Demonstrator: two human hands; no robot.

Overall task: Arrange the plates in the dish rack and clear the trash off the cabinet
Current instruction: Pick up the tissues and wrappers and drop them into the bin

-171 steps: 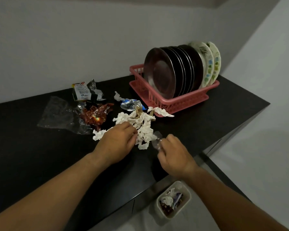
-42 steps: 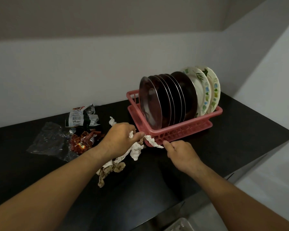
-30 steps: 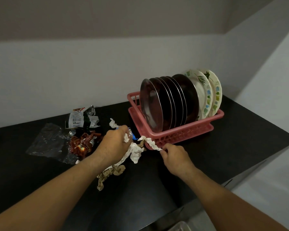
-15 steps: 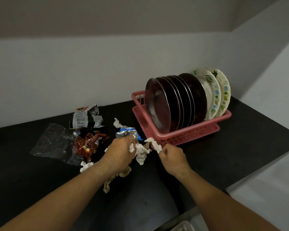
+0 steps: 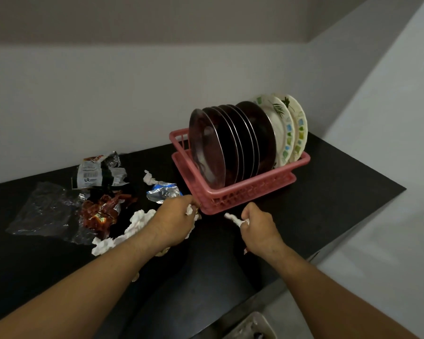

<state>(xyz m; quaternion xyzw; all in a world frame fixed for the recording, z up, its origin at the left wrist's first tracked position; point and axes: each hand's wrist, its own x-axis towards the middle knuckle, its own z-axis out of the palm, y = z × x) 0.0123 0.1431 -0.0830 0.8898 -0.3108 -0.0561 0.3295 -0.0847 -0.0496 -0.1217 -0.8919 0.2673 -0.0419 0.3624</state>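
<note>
1. White crumpled tissue paper (image 5: 137, 221) is bunched in the left hand (image 5: 174, 220), whose grip is clenched round it. A loose end trails over the black table (image 5: 328, 192) and could tear off or drop when lifted.
2. The right hand (image 5: 257, 226) pinches a smaller twisted strip of white tissue (image 5: 231, 218) just beside the pink plastic dish rack (image 5: 250, 189). A careless pull there could nudge the rack.
3. Dark round plates (image 5: 230, 145) and pale patterned plates (image 5: 289, 126) stand on edge in the rack. A knock might rattle or tip them.
4. A silver-blue foil wrapper (image 5: 163, 193), red-brown crumpled wrapper (image 5: 101, 212), printed packet (image 5: 96, 174) and clear plastic bag (image 5: 44, 211) lie on the table to the left. With both hands full, a sweeping forearm may scatter these light pieces or push them off the edge.
</note>
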